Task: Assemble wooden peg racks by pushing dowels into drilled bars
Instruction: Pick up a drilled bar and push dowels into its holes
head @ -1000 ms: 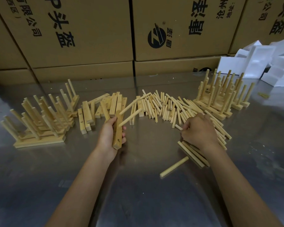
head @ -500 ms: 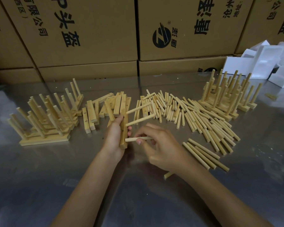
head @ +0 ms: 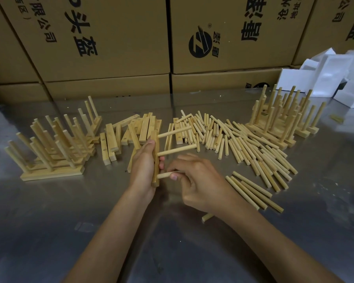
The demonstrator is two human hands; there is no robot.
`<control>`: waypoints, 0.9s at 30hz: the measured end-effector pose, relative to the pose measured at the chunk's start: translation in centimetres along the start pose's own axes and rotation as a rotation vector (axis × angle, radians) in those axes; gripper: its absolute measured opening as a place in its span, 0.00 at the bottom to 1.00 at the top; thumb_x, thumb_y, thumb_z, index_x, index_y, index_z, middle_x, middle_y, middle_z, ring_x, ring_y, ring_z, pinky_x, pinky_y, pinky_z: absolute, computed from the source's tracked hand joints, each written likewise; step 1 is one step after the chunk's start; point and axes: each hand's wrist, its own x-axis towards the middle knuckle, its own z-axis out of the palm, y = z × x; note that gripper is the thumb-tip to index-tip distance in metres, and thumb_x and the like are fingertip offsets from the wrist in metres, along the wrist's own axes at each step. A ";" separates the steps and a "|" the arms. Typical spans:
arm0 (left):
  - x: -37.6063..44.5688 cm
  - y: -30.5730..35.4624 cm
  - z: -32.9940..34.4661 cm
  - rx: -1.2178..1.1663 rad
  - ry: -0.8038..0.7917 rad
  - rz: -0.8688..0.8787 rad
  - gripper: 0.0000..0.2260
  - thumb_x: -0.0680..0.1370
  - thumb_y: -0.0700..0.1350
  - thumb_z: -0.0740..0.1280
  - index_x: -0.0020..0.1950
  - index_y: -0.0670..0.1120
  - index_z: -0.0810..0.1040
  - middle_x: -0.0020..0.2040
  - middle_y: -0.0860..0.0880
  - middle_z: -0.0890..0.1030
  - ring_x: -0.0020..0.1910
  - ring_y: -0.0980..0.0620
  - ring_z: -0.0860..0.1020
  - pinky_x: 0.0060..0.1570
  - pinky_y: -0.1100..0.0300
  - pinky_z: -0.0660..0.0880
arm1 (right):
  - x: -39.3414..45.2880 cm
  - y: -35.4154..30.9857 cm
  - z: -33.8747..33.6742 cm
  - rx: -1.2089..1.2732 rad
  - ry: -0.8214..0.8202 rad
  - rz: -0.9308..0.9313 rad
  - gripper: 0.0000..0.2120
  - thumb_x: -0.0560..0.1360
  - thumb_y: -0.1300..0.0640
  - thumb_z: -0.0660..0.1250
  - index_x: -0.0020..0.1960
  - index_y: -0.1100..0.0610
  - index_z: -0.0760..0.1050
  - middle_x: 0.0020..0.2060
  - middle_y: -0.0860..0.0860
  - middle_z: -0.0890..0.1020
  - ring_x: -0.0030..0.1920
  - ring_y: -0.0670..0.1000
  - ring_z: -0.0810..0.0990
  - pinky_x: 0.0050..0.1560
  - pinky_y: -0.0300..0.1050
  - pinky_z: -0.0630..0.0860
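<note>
1. The step in hand looks like seating the third dowel [head: 165, 175] in the bar [head: 156, 160]; two dowels [head: 177, 150] already stick out of it to the right, further along.
2. The left hand [head: 143, 168] grips the bar, holding it on end above the surface [head: 49, 221], thumb up the near side and fingers wrapped behind.
3. The right hand [head: 196, 180] pinches the third dowel between thumb and fingers, its left tip at the bar's near end; whether it is in the hole cannot be told.
4. Next move, as I judge it: push the dowel straight in while the left hand braces the bar.
5. Spare dowels [head: 251, 148] lie just right of the hands, loose bars [head: 129, 133] just beyond the left hand, and finished racks [head: 53, 152] at far left and right.
</note>
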 end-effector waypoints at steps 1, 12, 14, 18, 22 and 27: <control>0.0 -0.1 0.0 0.014 0.007 0.011 0.15 0.84 0.51 0.62 0.68 0.48 0.78 0.28 0.52 0.75 0.26 0.56 0.71 0.29 0.61 0.71 | 0.0 0.0 0.0 0.003 -0.007 0.004 0.09 0.74 0.70 0.66 0.46 0.59 0.81 0.38 0.32 0.68 0.44 0.30 0.70 0.46 0.23 0.65; -0.3 0.3 0.2 0.108 -0.012 0.135 0.14 0.84 0.50 0.61 0.70 0.57 0.75 0.36 0.54 0.77 0.29 0.59 0.73 0.28 0.66 0.73 | -0.3 0.4 0.1 0.157 -0.037 0.229 0.06 0.77 0.62 0.68 0.47 0.55 0.82 0.34 0.40 0.78 0.34 0.38 0.74 0.33 0.29 0.67; -0.2 0.8 0.0 0.121 -0.039 0.163 0.15 0.84 0.51 0.61 0.71 0.60 0.74 0.31 0.56 0.77 0.28 0.60 0.73 0.29 0.66 0.73 | -0.1 0.4 -0.2 0.185 -0.030 0.259 0.04 0.77 0.59 0.69 0.47 0.52 0.83 0.35 0.41 0.80 0.34 0.37 0.75 0.34 0.29 0.68; 0.0 0.7 -0.4 0.108 -0.019 0.167 0.14 0.85 0.51 0.61 0.71 0.58 0.74 0.30 0.54 0.79 0.29 0.58 0.75 0.37 0.62 0.76 | 0.3 0.6 -1.5 0.327 0.044 0.353 0.05 0.74 0.54 0.74 0.50 0.49 0.85 0.42 0.41 0.85 0.44 0.37 0.81 0.44 0.31 0.76; 0.9 0.8 -0.7 -0.014 0.039 0.118 0.15 0.86 0.49 0.59 0.71 0.50 0.75 0.41 0.49 0.79 0.34 0.55 0.76 0.38 0.61 0.75 | 0.2 1.7 -3.1 0.458 0.213 0.517 0.10 0.71 0.44 0.75 0.45 0.50 0.84 0.39 0.44 0.84 0.41 0.46 0.80 0.41 0.46 0.78; 0.8 0.5 -0.4 -0.131 -0.006 0.080 0.14 0.85 0.51 0.59 0.69 0.50 0.75 0.44 0.49 0.81 0.39 0.54 0.78 0.41 0.58 0.76 | 0.1 0.9 -0.8 0.505 -0.144 0.666 0.16 0.73 0.41 0.72 0.50 0.53 0.82 0.42 0.50 0.84 0.34 0.45 0.81 0.31 0.39 0.78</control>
